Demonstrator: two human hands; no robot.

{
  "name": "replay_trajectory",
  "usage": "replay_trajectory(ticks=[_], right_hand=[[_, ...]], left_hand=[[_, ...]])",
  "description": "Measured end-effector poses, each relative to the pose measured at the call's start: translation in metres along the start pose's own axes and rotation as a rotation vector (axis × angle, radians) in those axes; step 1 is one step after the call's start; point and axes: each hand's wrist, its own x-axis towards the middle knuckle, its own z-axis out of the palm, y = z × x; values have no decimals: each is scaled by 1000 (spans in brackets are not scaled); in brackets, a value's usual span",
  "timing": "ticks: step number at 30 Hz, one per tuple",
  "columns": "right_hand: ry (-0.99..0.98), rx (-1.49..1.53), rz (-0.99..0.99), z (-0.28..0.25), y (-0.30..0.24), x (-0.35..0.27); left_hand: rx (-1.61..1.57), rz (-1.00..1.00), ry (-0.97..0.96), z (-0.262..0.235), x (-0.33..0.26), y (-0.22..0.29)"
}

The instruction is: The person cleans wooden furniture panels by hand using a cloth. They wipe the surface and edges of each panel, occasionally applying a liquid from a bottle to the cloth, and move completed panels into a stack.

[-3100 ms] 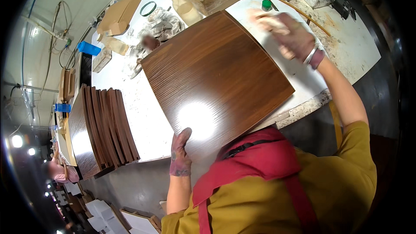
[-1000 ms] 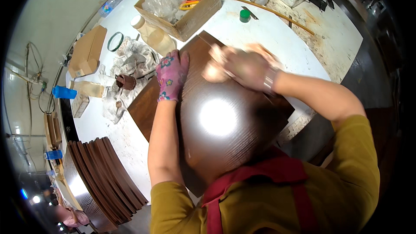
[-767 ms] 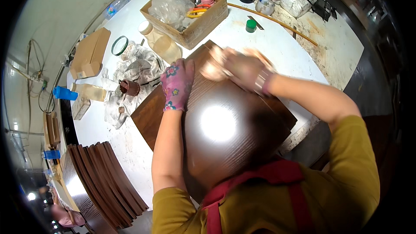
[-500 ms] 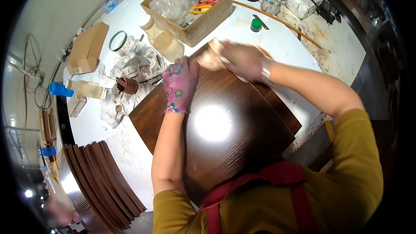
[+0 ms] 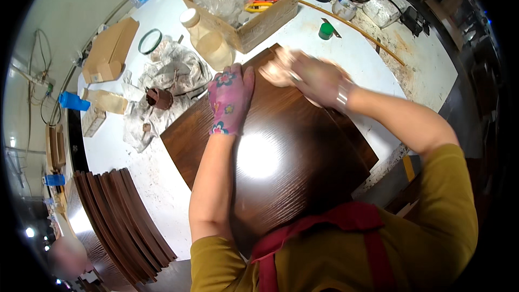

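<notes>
A dark brown wood-grain panel (image 5: 292,151) lies in front of me, with another dark panel (image 5: 357,140) showing beneath its right side. My left hand (image 5: 229,100), in a pink flowered glove, is closed over the panel's far left edge, steadying it. Near the far corner, my right hand (image 5: 319,78) presses a pale, crumpled cloth (image 5: 278,70) onto the surface. That hand is somewhat blurred and wears a thin, dull glove with a shiny band at the wrist. Just beyond my left fingers stands a capped bottle of cloudy liquid (image 5: 213,48).
A cardboard box (image 5: 265,30) holds plastic wrap and orange-handled tools. Stained rags (image 5: 186,70) and a brown-smeared cup (image 5: 159,98) sit left. Curved brown strips (image 5: 121,221) are stacked at lower left. A green cap (image 5: 326,31) and a long thin rod (image 5: 351,24) lie far right.
My right hand and the cloth have moved slightly to the right along the panel's far corner. The left hand keeps its place on the edge. The whole view has shifted a little.
</notes>
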Motion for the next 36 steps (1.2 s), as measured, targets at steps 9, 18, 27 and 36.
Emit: replay_trajectory(ticks=[9, 18, 27, 36], right_hand=[[11, -265, -118, 6, -10, -22], [72, -256, -155, 19, 0, 73], [-321, -164, -203, -35, -1, -154], [-198, 1095, 394, -113, 86, -229]], left_hand=[[35, -62, -14, -4, -1, -8], [15, -86, -43, 8, 2, -2], [3, -57, -1, 9, 1, -2], [-335, 207, 317, 16, -3, -19]])
